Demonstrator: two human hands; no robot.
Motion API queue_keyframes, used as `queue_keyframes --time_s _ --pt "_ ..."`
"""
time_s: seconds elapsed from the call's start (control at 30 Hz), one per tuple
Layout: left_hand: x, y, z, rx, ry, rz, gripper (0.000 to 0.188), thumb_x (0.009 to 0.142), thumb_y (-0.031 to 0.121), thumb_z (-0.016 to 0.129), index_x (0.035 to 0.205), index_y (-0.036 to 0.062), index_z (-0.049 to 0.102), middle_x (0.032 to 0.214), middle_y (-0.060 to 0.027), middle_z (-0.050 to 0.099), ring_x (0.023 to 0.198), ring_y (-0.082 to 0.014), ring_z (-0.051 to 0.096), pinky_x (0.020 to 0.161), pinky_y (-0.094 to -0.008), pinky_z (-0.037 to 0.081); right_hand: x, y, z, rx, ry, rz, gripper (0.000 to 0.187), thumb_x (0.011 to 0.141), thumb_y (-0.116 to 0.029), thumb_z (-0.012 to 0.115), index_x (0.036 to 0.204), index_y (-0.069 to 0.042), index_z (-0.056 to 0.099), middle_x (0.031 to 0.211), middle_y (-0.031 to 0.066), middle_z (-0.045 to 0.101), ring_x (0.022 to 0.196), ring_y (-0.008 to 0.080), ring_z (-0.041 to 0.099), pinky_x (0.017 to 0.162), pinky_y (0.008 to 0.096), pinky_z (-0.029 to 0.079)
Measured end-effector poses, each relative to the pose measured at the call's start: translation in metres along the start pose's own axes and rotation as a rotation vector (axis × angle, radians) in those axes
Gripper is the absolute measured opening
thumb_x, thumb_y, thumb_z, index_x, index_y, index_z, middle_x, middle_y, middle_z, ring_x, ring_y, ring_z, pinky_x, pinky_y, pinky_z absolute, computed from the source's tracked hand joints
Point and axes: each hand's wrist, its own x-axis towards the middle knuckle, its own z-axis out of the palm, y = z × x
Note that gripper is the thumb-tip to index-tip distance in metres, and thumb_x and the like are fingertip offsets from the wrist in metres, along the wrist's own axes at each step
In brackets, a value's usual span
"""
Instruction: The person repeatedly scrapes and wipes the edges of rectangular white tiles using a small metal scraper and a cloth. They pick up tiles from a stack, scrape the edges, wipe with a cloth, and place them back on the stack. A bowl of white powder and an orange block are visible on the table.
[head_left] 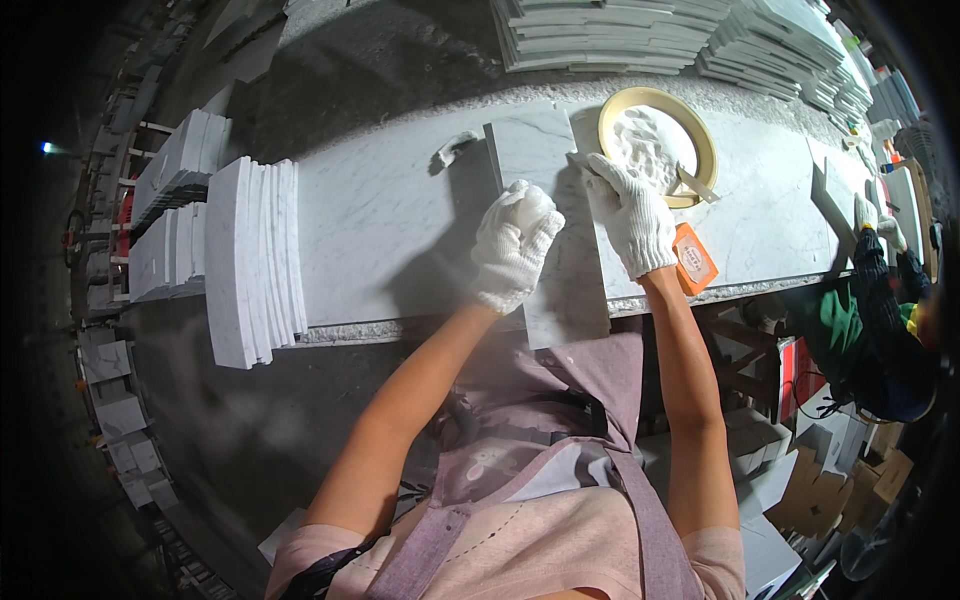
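Observation:
A long white marble tile (566, 290) with grey veins lies across the bench in front of me, its near end jutting over the bench's front edge. My left hand (508, 255), in a white knit glove, is above the tile's left side, its fingers curled around a white lump (537, 208). Gloved likewise, my right hand (635, 222) is at the tile's right edge beside a yellow-rimmed bowl (606, 128). Its fingers are drawn together; a small dark tip shows at them, too indistinct to name. White paste (645, 145) and a flat scraper (697, 184) are in the bowl.
An orange block (692, 260) rests beside my right wrist. A crumpled scrap (456, 149) lies left of the tile. Stacked marble tiles stand at left (252, 265) and at the back (615, 35). A co-worker's gloved hands (880, 222) are at far right.

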Motion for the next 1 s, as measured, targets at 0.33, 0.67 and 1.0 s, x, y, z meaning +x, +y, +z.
queue_keyframes --time_s 0.33,0.67,1.0 --pt "-0.001 0.005 0.0 0.021 0.003 -0.022 0.045 0.092 0.019 0.085 0.127 0.0007 0.065 0.122 -0.0192 0.074 0.115 -0.0398 0.07 0.103 -0.0455 0.056 -0.005 0.014 0.006 -0.205 -0.098 0.037 0.034 0.106 -0.025 0.06 0.135 -0.014 0.073 0.115 0.0175 0.078 0.106 0.0367 0.075 0.089 0.0436 0.058" --pt "-0.002 -0.001 0.003 -0.079 0.043 0.025 0.044 0.093 0.018 0.085 0.128 0.0002 0.066 0.122 -0.0181 0.073 0.111 -0.0338 0.072 0.099 -0.0412 0.059 -0.001 0.011 0.006 -0.171 0.012 -0.018 0.034 0.107 -0.027 0.059 0.135 -0.014 0.073 0.109 0.0208 0.077 0.097 0.0393 0.075 0.083 0.0449 0.059" --pt "-0.003 0.001 0.0 0.105 0.055 0.108 0.033 0.101 0.013 0.068 0.134 0.0064 0.064 0.117 -0.0121 0.073 0.105 -0.0288 0.072 0.097 -0.0399 0.055 -0.029 0.006 -0.007 -0.261 -0.054 0.033 0.032 0.105 -0.02 0.059 0.132 -0.016 0.075 0.116 0.0171 0.077 0.105 0.0377 0.074 0.087 0.0452 0.059"
